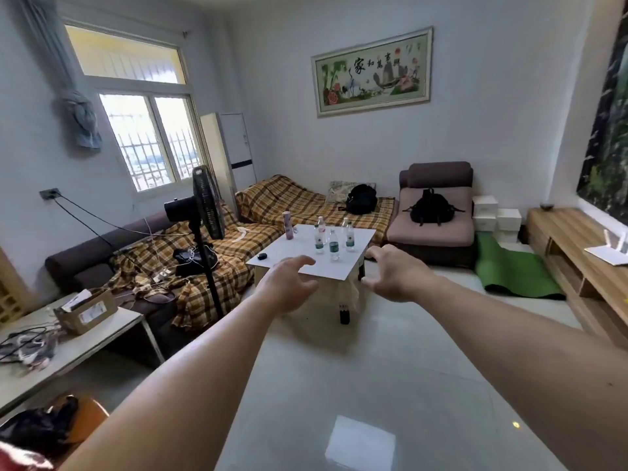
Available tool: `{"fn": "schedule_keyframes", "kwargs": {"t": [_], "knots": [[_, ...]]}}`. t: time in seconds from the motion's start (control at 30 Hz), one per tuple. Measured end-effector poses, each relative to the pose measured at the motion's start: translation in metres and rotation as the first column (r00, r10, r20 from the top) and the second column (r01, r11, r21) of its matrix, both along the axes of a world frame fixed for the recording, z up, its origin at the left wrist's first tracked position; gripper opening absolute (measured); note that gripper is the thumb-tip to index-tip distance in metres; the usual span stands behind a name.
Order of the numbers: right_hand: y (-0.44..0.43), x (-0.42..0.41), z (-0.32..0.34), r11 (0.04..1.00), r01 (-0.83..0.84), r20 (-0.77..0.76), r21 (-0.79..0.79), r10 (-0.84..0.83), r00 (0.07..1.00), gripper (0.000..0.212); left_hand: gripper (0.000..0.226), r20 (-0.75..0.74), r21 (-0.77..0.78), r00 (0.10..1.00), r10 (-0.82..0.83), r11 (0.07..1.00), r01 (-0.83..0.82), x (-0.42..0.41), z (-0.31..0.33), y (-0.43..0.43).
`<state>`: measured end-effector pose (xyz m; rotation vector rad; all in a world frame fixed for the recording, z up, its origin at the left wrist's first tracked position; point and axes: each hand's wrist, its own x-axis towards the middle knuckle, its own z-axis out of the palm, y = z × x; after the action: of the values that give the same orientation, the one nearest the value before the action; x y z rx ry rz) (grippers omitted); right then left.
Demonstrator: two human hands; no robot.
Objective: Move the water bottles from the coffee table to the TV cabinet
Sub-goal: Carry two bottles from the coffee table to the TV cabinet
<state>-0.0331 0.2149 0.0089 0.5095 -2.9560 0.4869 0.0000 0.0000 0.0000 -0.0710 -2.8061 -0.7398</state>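
While both the left hand and right hand reach out open and empty, the four water bottles stand clustered upright on the coffee-table surface, so a hasty grab could topple neighbours.

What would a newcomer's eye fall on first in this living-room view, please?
Two bare forearms reach forward, left hand and right hand open and empty. Just beyond them, clear plastic water bottles with green labels stand on the low white coffee table. The long wooden TV cabinet runs along the right.
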Motion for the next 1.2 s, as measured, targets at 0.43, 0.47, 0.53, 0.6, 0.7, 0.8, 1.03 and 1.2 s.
{"fn": "schedule_keyframes", "kwargs": {"t": [0.43, 0.47, 0.53, 0.6, 0.7, 0.8, 1.03, 1.2], "knots": [[-0.067, -0.207, -0.039, 0.996, 0.031, 0.106, 0.081, -0.039, 0.994, 0.060, 0.050, 0.153, -0.015, 0.988, 0.037, 0.999, -0.035, -0.210, -0.050, -0.081], [-0.071, -0.221, -0.040, 0.997, 0.033, 0.107, 0.071, -0.041, 0.993, 0.060, 0.049, 0.154, -0.015, 0.987, 0.039, 0.999, -0.037, -0.227, -0.052, -0.085], [-0.074, -0.249, -0.041, 0.997, 0.037, 0.114, 0.069, -0.045, 0.992, 0.059, 0.048, 0.160, -0.004, 0.987, 0.036, 0.999, -0.036, -0.259, -0.056, -0.087], [-0.073, -0.277, -0.044, 0.997, 0.043, 0.122, 0.068, -0.052, 0.991, 0.059, 0.047, 0.169, 0.017, 0.986, 0.009, 1.000, -0.012, -0.289, -0.061, -0.084], [-0.069, -0.326, -0.049, 0.997, 0.073, 0.146, 0.038, -0.078, 0.986, 0.058, 0.046, 0.169, 0.057, 0.986, -0.004, 0.998, -0.005, -0.339, -0.067, -0.080], [-0.067, -0.383, -0.061, 0.996, 0.095, 0.171, 0.001, -0.093, 0.981, 0.058, 0.046, 0.169, 0.047, 0.985, 0.026, 0.998, -0.035, -0.389, -0.077, -0.078], [-0.062, -0.536, -0.085, 0.999, 0.044, 0.202, -0.024, -0.039, 0.979, 0.060, 0.046, 0.226, -0.023, 0.973, 0.051, 0.999, -0.047, -0.528, -0.086, -0.062], [-0.053, -0.637, -0.087, 1.000, 0.008, 0.220, -0.010, -0.006, 0.975, 0.059, 0.046, 0.259, -0.005, 0.965, 0.046, 0.999, -0.046, -0.624, -0.086, -0.049]]}}
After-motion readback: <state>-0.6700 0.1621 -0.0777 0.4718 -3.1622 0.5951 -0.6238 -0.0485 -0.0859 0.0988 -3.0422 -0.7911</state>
